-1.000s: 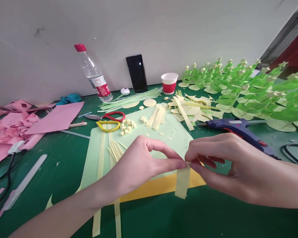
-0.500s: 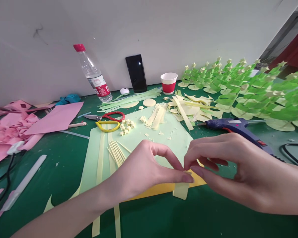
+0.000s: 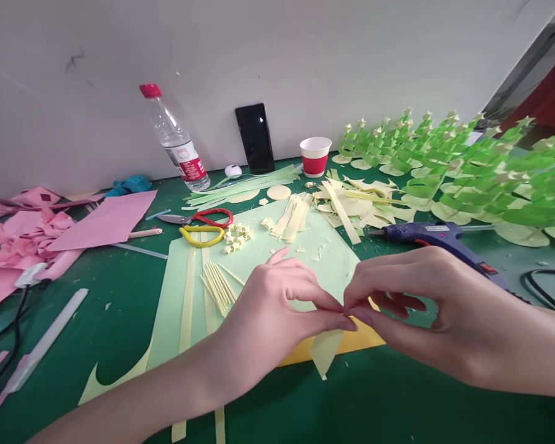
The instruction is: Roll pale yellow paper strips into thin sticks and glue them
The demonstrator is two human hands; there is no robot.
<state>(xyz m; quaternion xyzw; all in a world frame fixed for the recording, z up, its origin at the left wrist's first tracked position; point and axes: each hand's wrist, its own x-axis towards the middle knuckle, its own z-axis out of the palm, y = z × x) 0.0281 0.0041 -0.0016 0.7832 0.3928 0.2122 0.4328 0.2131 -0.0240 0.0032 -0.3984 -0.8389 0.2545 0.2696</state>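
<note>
Between thumb and forefinger, my left hand pinches a pale yellow paper strip, whose loose end hangs down. Fingertips of my right hand meet those of the left and pinch the same strip at its upper end, which the fingers mostly hide. Under the hands lie light green paper sheets with a yellow-orange sheet below. Small folded paper stars are heaped beyond my left hand, and a bundle of thin rolled paper sticks lies close to its wrist.
Scissors with red and yellow handles lie left. A glue gun rests beyond my right hand. Paper scraps, a cup, a phone and a bottle stand or lie behind. Green paper trees fill the right; pink paper lies left.
The strip's hanging end has swung left and turned to a slant. My left fingertips have shifted slightly up and left; its rear fingers now show, raised behind. The right hand stays nearly in place.
</note>
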